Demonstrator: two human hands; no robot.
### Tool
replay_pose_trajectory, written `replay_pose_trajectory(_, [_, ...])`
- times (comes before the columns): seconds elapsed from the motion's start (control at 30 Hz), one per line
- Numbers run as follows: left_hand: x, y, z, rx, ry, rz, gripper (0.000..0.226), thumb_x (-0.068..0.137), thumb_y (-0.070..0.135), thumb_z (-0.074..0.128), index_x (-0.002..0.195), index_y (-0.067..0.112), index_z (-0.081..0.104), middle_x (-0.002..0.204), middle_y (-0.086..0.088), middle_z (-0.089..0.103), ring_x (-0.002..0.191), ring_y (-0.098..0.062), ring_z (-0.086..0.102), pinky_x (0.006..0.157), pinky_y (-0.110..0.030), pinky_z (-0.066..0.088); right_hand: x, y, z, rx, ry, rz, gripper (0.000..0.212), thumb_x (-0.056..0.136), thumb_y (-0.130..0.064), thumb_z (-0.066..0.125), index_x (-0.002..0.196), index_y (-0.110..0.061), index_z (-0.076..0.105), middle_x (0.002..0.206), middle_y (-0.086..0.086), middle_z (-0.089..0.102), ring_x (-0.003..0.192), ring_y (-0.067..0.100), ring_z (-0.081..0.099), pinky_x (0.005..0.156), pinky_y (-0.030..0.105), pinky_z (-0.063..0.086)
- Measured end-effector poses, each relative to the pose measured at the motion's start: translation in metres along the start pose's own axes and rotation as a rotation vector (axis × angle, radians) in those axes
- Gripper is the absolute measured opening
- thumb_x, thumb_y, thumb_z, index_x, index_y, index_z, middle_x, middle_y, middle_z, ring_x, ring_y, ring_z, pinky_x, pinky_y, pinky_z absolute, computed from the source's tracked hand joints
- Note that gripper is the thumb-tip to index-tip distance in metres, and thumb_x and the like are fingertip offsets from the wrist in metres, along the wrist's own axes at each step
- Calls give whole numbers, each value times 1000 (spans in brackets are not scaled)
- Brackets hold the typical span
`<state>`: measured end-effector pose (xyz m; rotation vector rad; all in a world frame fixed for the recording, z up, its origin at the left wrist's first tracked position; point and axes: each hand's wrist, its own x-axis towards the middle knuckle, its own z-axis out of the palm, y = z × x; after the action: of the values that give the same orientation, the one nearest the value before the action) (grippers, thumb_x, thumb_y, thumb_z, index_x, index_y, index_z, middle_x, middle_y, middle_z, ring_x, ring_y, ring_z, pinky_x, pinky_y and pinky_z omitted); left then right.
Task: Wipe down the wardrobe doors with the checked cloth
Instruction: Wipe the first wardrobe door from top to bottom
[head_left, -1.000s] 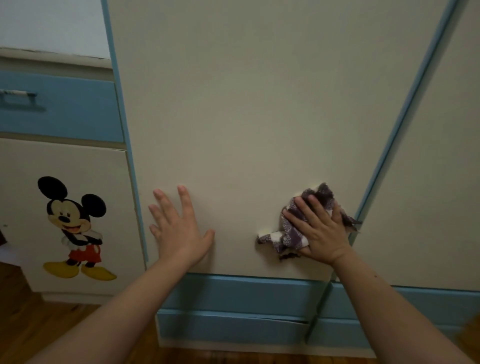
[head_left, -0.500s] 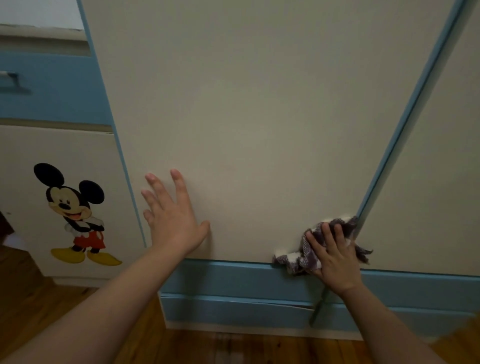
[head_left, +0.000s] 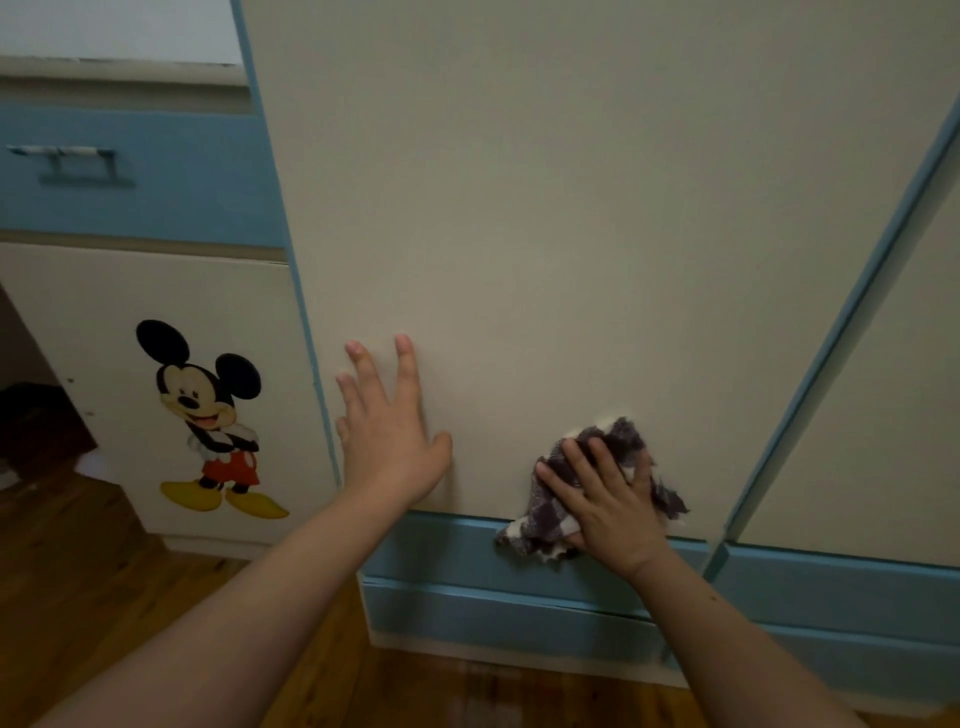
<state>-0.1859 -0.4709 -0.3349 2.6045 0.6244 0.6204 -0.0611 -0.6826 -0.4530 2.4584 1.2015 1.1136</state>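
A cream wardrobe door (head_left: 545, 208) with blue edging fills most of the view. My right hand (head_left: 610, 506) presses the crumpled purple-and-white checked cloth (head_left: 621, 439) flat against the door's lower part, just above the blue bottom rail (head_left: 467, 545). Part of the cloth hangs over that rail. My left hand (head_left: 387, 441) lies flat on the same door near its left edge, fingers spread, holding nothing. A second cream door (head_left: 883, 389) stands to the right, beyond a slanting blue strip.
To the left is a lower cabinet door with a cartoon mouse sticker (head_left: 208, 421) and, above it, a blue drawer with a metal handle (head_left: 67, 156). A wooden floor (head_left: 104, 597) runs beneath. A dark object (head_left: 36, 421) sits at the far left.
My right hand has dragged the cloth from the door's lower right corner leftwards and slightly up along the bottom. My left hand stays flat on the door.
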Motion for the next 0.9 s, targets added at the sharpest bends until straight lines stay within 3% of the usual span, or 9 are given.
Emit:
replay_pose_trajectory(0.1, [-3, -13, -5, -109, -6, 53, 92, 87, 27, 54, 139, 36, -21, 149, -6, -31, 140, -30, -15, 113, -53, 10, 22, -30, -2, 0, 25, -55, 113, 33, -53, 85, 135, -33, 40, 156, 4, -7, 142, 25, -11, 107, 58, -6])
replay_pose_trajectory(0.2, [-10, -33, -10, -144, 13, 68, 87, 90, 24, 51, 140, 37, -20, 151, -3, -27, 141, -23, -14, 114, -51, 8, 46, -60, -9, -36, 36, -142, 102, 43, -44, 82, 136, -32, 40, 155, 0, 5, 142, 22, -14, 108, 55, -6])
replay_pose_trajectory(0.3, [-17, -49, -15, -160, -23, 18, 81, 91, 25, 49, 142, 34, -14, 153, -5, -22, 141, -22, -12, 114, -51, 9, 72, -88, -15, -86, 53, -253, 95, 52, -37, 78, 138, -29, 37, 147, -6, 29, 142, 22, -10, 109, 52, -4])
replay_pose_trajectory(0.4, [-23, -66, -19, -170, -53, -42, 74, 93, 29, 47, 144, 32, -7, 154, -5, -17, 142, -23, -8, 114, -50, 10, 103, -117, -20, -126, 45, -362, 89, 56, -33, 75, 136, -25, 37, 145, -6, 36, 139, 18, 22, 110, 51, -4])
replay_pose_trajectory(0.47, [-29, -77, -21, -135, -61, -67, 73, 93, 30, 47, 145, 32, -5, 154, -4, -16, 142, -22, -8, 114, -49, 9, 119, -134, -24, -179, -6, -449, 78, 61, -37, 71, 134, -28, 44, 143, -8, 41, 134, 13, 34, 109, 52, -2])
replay_pose_trajectory(0.57, [-37, -86, -20, -53, -101, -59, 75, 92, 33, 47, 144, 33, -6, 154, -4, -19, 141, -23, -11, 115, -48, 5, 134, -142, -34, -234, -76, -560, 62, 72, -45, 60, 132, -32, 48, 143, -10, 41, 134, 13, 33, 106, 53, -6])
replay_pose_trajectory(0.73, [-33, -81, -22, -116, -89, -108, 81, 89, 33, 51, 144, 33, -9, 153, -6, -22, 141, -25, -14, 115, -49, 6, 175, -135, -59, -188, -101, -659, 61, 93, -33, 35, 147, -14, 15, 156, 7, 6, 143, 24, -1, 97, 52, -30])
replay_pose_trajectory(0.9, [-22, -63, -38, -143, 49, -56, 90, 87, 37, 54, 142, 34, -17, 151, -8, -26, 140, -25, -14, 114, -49, 5, 222, -97, -117, -193, 193, -491, 55, 90, -32, 36, 142, -17, 32, 152, 3, 26, 140, 21, 19, 104, 48, -16])
